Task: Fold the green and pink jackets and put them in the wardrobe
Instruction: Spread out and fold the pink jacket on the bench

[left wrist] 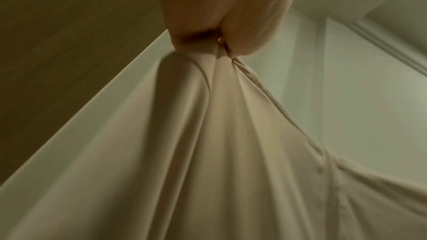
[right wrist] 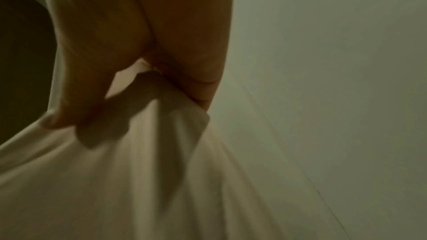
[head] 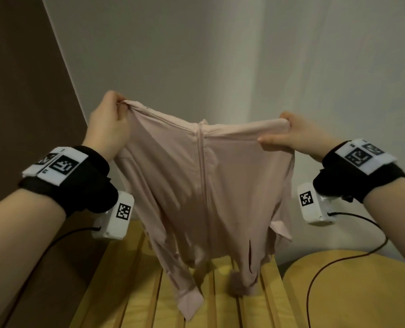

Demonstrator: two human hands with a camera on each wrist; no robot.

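Pinching the thin, soft pink zip-front jacket (head: 203, 185) at its two upper corners, left hand (head: 109, 124) and right hand (head: 298, 136) hang it above the yellow slatted wooden bench (head: 220, 304). Light, limp fabric; likely slippery, so corner grips suit it.

My left hand (head: 109, 124) and right hand (head: 298, 136) each pinch an upper corner of the pink jacket (head: 203, 185), stretched between them, so that sheet blocks any pass straight ahead at 12 o'clock. Its lower end touches the slatted bench (head: 135, 292) at 6 o'clock. The brown panel (head: 19, 91) closes off 9 o'clock beside my left hand. The wall (head: 244, 55) stands behind. At 4 o'clock the round top (head: 362, 292) lies bare except for a cable (head: 315, 278).
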